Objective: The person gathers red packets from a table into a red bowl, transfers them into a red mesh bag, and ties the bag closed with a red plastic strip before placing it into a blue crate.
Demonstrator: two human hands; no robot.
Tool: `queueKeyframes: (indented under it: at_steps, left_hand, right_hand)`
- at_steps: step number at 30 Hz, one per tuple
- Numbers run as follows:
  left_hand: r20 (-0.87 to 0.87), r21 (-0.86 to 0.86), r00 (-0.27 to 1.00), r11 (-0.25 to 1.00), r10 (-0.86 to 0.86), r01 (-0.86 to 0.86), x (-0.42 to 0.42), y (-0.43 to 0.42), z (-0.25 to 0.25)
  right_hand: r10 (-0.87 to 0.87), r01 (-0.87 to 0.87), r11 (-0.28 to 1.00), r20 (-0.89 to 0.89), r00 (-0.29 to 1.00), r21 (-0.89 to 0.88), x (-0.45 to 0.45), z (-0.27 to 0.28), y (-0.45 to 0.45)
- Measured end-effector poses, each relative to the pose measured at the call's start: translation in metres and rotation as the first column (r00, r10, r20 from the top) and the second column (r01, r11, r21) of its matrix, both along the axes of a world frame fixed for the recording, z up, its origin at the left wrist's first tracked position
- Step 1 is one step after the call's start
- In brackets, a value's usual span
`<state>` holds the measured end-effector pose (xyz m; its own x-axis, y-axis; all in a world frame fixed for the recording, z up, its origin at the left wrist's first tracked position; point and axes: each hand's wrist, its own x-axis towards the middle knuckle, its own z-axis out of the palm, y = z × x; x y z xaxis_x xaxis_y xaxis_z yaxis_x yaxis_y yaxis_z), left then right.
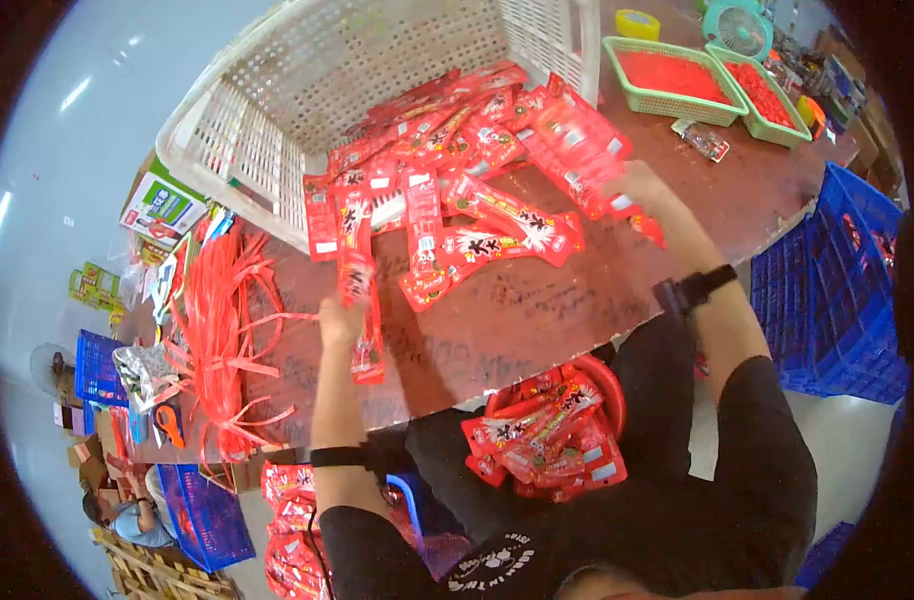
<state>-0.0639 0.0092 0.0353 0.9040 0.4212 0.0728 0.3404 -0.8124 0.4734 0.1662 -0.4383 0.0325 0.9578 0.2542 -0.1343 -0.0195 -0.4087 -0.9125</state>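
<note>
My left hand [343, 322] is closed on a long red packet [357, 275] near the front left of the brown table. My right hand [632, 185] is at the right of the pile, its fingers blurred against several red packets [577, 150]. More red packets [492, 230] lie spread between my hands and spill from a tipped white basket [267, 70]. In my lap a red container [607, 385] holds a heap of similar packets [552, 435].
A bundle of red strips [222, 330] and orange-handled scissors [169, 425] are at the left. Green trays [667, 103] with red contents, yellow tape [637, 25] and a fan [738, 28] stand back right. Blue crates [827, 290] flank the table. A person [142, 520] sits lower left.
</note>
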Motion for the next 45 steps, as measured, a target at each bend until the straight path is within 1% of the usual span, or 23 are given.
queueKeyframes:
  at_steps: [1, 3, 5, 7, 8, 9, 12, 13, 15, 19, 21, 25, 27, 31, 32, 34, 35, 37, 39, 40, 41, 43, 45]
  left_hand:
    - [0.022, -0.250, 1.000, 0.968, 0.020, -0.014, -0.002, -0.001, 0.021]
    - [0.263, -0.501, 0.962, 0.840, -0.079, 0.206, 0.021, -0.016, 0.007]
    - [0.106, -0.441, 0.952, 0.845, -0.288, 0.304, 0.051, -0.091, 0.032]
    - [0.050, -0.079, 0.894, 0.891, -0.445, 0.448, 0.088, -0.131, -0.015]
    - [-0.226, 0.208, 0.826, 0.803, -0.517, 0.559, 0.098, -0.150, -0.016]
    - [-0.220, 0.213, 0.823, 0.797, -0.524, 0.565, 0.100, -0.164, -0.010]
    - [-0.348, 0.242, 0.817, 0.798, -0.460, 0.552, 0.080, -0.182, -0.003]
    - [-0.363, 0.236, 0.816, 0.802, -0.451, 0.548, 0.066, -0.182, -0.004]
    - [-0.394, 0.286, 0.827, 0.802, -0.402, 0.525, 0.039, -0.181, 0.003]
    - [-0.280, 0.407, 0.887, 0.792, -0.366, 0.455, -0.013, -0.179, -0.010]
    - [-0.102, 0.409, 0.912, 0.819, -0.397, 0.402, -0.029, -0.178, -0.015]
    - [-0.203, 0.295, 0.902, 0.854, -0.382, 0.428, -0.046, -0.173, -0.011]
    - [-0.281, 0.365, 0.922, 0.858, -0.267, 0.360, -0.042, -0.175, -0.002]
    - [-0.202, 0.501, 0.939, 0.794, -0.278, 0.343, -0.052, -0.183, -0.014]
    - [-0.227, 0.603, 0.935, 0.714, -0.273, 0.355, -0.059, -0.183, -0.011]
    - [-0.262, 0.608, 0.928, 0.701, -0.266, 0.373, -0.070, -0.171, 0.001]
    - [-0.297, 0.608, 0.916, 0.686, -0.269, 0.399, -0.076, -0.162, 0.005]
    - [-0.319, 0.483, 0.924, 0.803, -0.209, 0.348, -0.090, -0.143, 0.029]
    - [-0.022, 0.265, 0.993, 0.957, -0.116, 0.118, -0.105, -0.140, 0.058]
    - [0.147, -0.163, 0.983, 0.978, -0.107, 0.131, -0.111, -0.140, 0.067]
    - [0.285, -0.557, 0.958, 0.809, -0.025, 0.186, -0.118, -0.141, 0.069]
    - [0.413, -0.737, 0.907, 0.553, -0.086, 0.389, -0.124, -0.168, 0.058]
    - [0.304, -0.779, 0.923, 0.497, -0.234, 0.383, -0.128, -0.187, 0.006]
  right_hand:
    - [0.025, 0.032, 0.970, -0.231, 0.973, 0.240, -0.017, 0.019, -0.007]
    - [0.008, 0.070, 0.938, -0.221, 0.975, 0.340, -0.047, 0.041, -0.002]
    - [0.016, 0.078, 0.894, -0.207, 0.978, 0.440, -0.067, 0.051, 0.009]
    - [0.090, 0.045, 0.840, -0.221, 0.971, 0.540, -0.069, 0.042, 0.020]
    - [0.137, 0.010, 0.839, -0.230, 0.964, 0.545, -0.062, 0.036, 0.026]
    - [0.185, -0.024, 0.835, -0.239, 0.953, 0.550, -0.053, 0.029, 0.034]
    - [0.290, -0.290, 0.957, -0.022, 0.957, 0.006, -0.025, 0.016, 0.087]
    - [0.381, -0.367, 0.897, 0.009, 0.925, -0.247, -0.026, 0.016, 0.107]
    - [0.554, -0.188, 0.625, 0.260, 0.791, -0.758, -0.044, -0.008, 0.144]
    - [0.676, -0.347, 0.702, 0.430, 0.598, -0.622, -0.068, -0.014, 0.149]
    - [0.676, -0.354, 0.628, 0.260, 0.690, -0.693, -0.078, -0.004, 0.138]
    - [0.462, -0.205, 0.758, 0.287, 0.839, -0.619, -0.056, -0.020, 0.106]
    - [0.300, -0.300, 0.954, 0.015, 0.954, 0.000, -0.063, 0.007, 0.098]
    - [0.680, -0.492, 0.614, 0.096, 0.727, -0.616, -0.106, -0.002, 0.164]
    - [0.682, -0.494, 0.615, 0.101, 0.724, -0.614, -0.112, -0.008, 0.168]
    - [0.688, -0.175, 0.619, 0.422, 0.591, -0.766, -0.123, -0.018, 0.173]
    - [0.692, -0.181, 0.618, 0.421, 0.587, -0.765, -0.120, -0.020, 0.169]
    - [0.639, -0.261, 0.686, 0.391, 0.663, -0.679, -0.108, -0.006, 0.146]
    - [0.514, -0.252, 0.795, 0.391, 0.764, -0.552, -0.109, 0.010, 0.115]
    - [0.354, -0.285, 0.934, 0.463, 0.812, -0.215, -0.115, 0.014, 0.101]
    - [0.180, -0.278, 0.949, 0.469, 0.865, 0.149, -0.126, 0.017, 0.086]
    - [0.164, -0.208, 0.874, 0.138, 0.977, 0.438, -0.165, 0.035, 0.053]
    - [0.388, -0.320, 0.763, -0.003, 0.922, 0.562, -0.216, 0.033, 0.027]
